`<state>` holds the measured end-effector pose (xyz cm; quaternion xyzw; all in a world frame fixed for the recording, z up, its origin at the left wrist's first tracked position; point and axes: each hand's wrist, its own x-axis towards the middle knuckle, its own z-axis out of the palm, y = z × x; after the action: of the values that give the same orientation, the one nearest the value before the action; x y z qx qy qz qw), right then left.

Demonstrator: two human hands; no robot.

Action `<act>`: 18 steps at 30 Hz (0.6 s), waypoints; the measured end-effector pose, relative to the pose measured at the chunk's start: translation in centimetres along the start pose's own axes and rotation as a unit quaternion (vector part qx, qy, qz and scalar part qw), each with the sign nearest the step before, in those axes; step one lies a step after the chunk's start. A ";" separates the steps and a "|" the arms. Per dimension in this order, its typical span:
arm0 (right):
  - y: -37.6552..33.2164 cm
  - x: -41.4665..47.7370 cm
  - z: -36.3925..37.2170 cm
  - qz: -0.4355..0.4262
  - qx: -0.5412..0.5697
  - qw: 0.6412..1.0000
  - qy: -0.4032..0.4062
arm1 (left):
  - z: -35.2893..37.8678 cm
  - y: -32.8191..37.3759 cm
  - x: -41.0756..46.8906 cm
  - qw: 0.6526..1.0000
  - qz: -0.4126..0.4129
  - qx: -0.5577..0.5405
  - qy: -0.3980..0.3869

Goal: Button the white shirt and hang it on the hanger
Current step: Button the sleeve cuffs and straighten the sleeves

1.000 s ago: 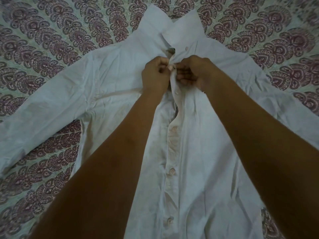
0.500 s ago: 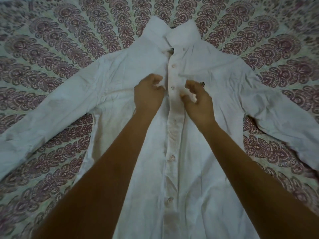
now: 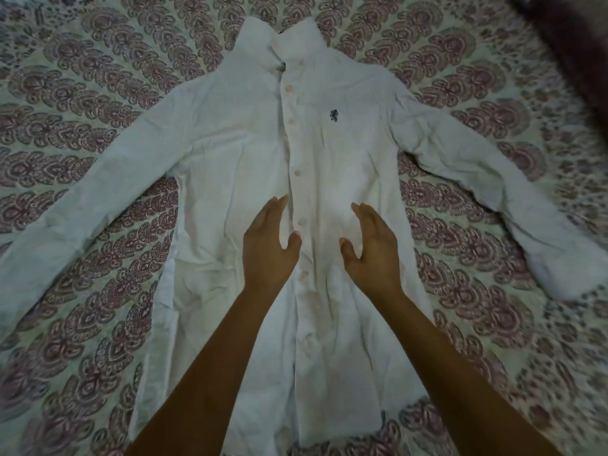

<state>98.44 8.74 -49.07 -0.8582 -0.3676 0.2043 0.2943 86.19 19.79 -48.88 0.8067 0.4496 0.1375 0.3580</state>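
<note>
White cotton shirt | spread flat, frame centre, on paisley-print bedspread | left hand, right hand: fingers loosely spread, empty, flanking placket | step: buttoning apparently done; next: fetch hanger, unseen

No text, number or brand name can be read anywhere in the head view. The only sign is a small dark embroidered emblem on the chest of the white shirt, just beside the button placket on the person's right; its figure is too small and blurred to make out, and no lettering goes with it. The patterned bedsheet under the shirt carries only repeated ornament, no writing
</note>
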 end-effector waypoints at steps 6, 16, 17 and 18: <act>1.9 -6.4 -3.5 0.051 -0.002 0.998 0.044 | 1.2 1.7 -6.0 0.997 0.041 0.037 -0.054; 11.7 -11.2 -9.5 0.135 0.065 0.983 0.107 | 9.6 9.6 -9.2 0.991 0.081 0.025 -0.102; 13.0 -11.4 -10.3 0.137 0.073 0.981 0.113 | 10.9 10.8 -9.4 0.991 0.082 0.020 -0.107; 14.3 -11.7 -11.1 0.136 0.077 0.980 0.120 | 12.1 11.9 -9.7 0.990 0.080 0.016 -0.113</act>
<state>104.49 -11.91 -48.58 -0.8933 -0.1928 0.1651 0.3708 94.85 2.22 -48.10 0.8562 0.3420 0.0667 0.3814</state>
